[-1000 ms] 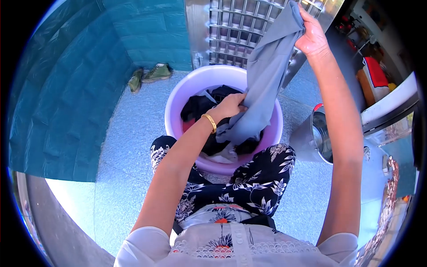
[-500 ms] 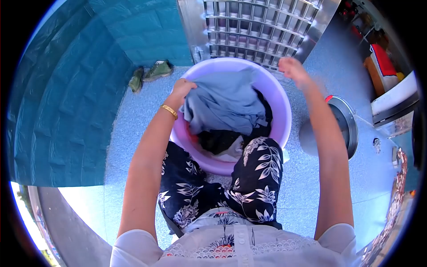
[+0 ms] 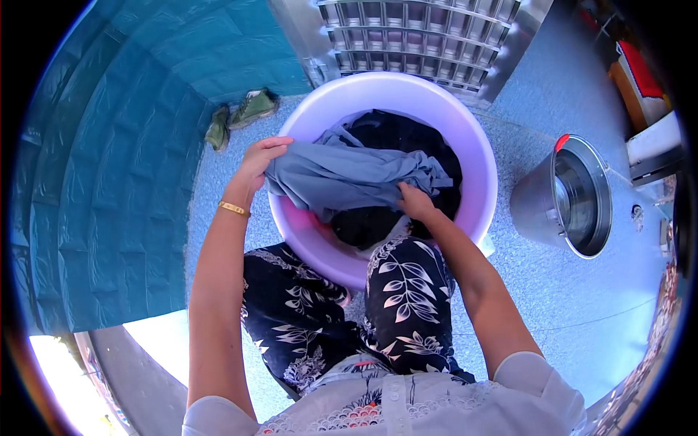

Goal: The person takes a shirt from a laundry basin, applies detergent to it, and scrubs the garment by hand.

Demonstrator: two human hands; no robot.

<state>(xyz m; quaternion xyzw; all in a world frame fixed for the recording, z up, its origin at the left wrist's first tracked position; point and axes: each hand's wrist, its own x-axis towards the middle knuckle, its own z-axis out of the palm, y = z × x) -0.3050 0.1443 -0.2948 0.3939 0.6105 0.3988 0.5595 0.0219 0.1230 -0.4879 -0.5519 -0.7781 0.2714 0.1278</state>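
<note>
A blue-grey cloth (image 3: 342, 173) stretches across the round purple tub (image 3: 476, 156), over dark clothes (image 3: 400, 134) lying inside. My left hand (image 3: 262, 158), with a gold bracelet on its wrist, grips the cloth's left end at the tub's left rim. My right hand (image 3: 416, 201) is closed on the lower edge of the same cloth, toward its right end, above the dark clothes. Something red and a pale piece of fabric show low in the tub. The tub stands just beyond my knees.
A metal bucket (image 3: 534, 200) with a red mark on its rim stands to the right. Green shoes (image 3: 253, 107) lie by the blue-green wall covering (image 3: 116, 196). Behind the tub is a metal grille door (image 3: 414, 36). A red cloth (image 3: 640, 69) shows at the far right.
My right hand has come down from the air beyond the tub's right rim and taken hold of the cloth. My left hand has moved left, and the cloth is drawn out lengthwise.
</note>
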